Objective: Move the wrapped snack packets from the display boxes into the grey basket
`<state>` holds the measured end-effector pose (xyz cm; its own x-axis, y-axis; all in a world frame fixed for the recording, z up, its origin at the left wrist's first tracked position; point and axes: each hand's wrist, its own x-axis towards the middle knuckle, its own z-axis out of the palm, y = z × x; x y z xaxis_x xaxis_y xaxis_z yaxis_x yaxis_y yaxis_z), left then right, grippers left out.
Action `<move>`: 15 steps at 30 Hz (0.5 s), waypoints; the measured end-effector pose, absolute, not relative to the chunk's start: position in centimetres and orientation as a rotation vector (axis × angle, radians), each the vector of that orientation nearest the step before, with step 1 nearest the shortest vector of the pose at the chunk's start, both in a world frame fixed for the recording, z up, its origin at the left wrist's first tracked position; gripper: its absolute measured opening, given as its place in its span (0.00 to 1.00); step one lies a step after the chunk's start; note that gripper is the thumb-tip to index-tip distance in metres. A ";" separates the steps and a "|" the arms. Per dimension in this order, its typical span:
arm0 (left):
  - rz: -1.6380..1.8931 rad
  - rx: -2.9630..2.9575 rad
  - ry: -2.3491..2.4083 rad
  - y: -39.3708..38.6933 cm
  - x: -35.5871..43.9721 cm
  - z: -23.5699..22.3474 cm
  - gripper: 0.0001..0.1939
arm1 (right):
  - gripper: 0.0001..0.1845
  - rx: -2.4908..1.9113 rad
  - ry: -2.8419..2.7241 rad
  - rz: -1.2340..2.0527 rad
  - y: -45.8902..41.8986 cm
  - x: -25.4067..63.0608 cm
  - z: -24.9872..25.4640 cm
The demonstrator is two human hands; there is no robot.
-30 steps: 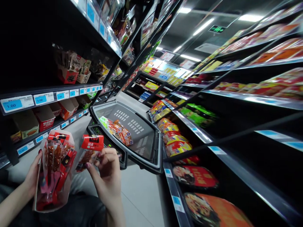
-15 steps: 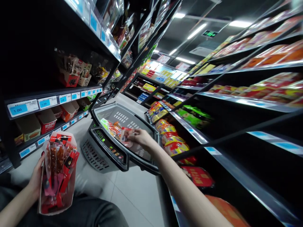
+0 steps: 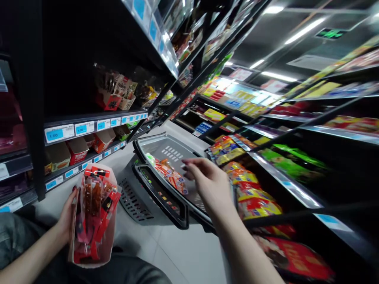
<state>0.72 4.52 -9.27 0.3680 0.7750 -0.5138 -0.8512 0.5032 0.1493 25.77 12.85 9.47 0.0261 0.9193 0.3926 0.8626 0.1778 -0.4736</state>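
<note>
My left hand (image 3: 65,221) grips an open cardboard box (image 3: 111,240) by its left side, above my lap. Red and clear snack packets (image 3: 97,213) fill the box, some showing brown food inside. Over the right side of a grey shopping basket (image 3: 134,199) hangs my right hand (image 3: 207,181), its fingers loosely bent and apart with nothing seen in them. Inside the basket, orange-and-white snack packets (image 3: 171,173) lie in a pile, apart from that hand. The basket stands on the tiled floor and my right forearm hides part of its near rim.
To the left, a dark shelf (image 3: 97,118) bears price tags, and open snack boxes (image 3: 77,150) stand on its lower level. Red-and-yellow bags (image 3: 257,201) and green bags (image 3: 293,161) fill part of the right-hand shelves. A black basket handle (image 3: 177,221) juts toward me.
The small packet in my right hand has been let go into the basket, and that hand has lifted and drawn back. My left hand keeps the box. The view has turned left.
</note>
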 end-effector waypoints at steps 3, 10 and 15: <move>1.063 -0.149 0.517 4.6 0.8 -9.6 0.20 | 0.12 -1.400 -2.077 0.251 7.0 19.8 8.6; 1.168 -0.239 0.634 5.1 1.0 -9.3 0.22 | 0.01 -1.626 -2.350 0.223 3.0 9.7 0.8; 1.162 -0.202 0.606 5.2 0.8 -9.2 0.24 | 0.11 -1.557 -1.966 0.602 4.9 12.1 1.0</move>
<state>0.83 5.20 -9.17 0.2594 0.7974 -0.5448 -0.9030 0.4003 0.1559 12.07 4.91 1.01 -0.1730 0.9739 0.1466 0.7250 0.2267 -0.6504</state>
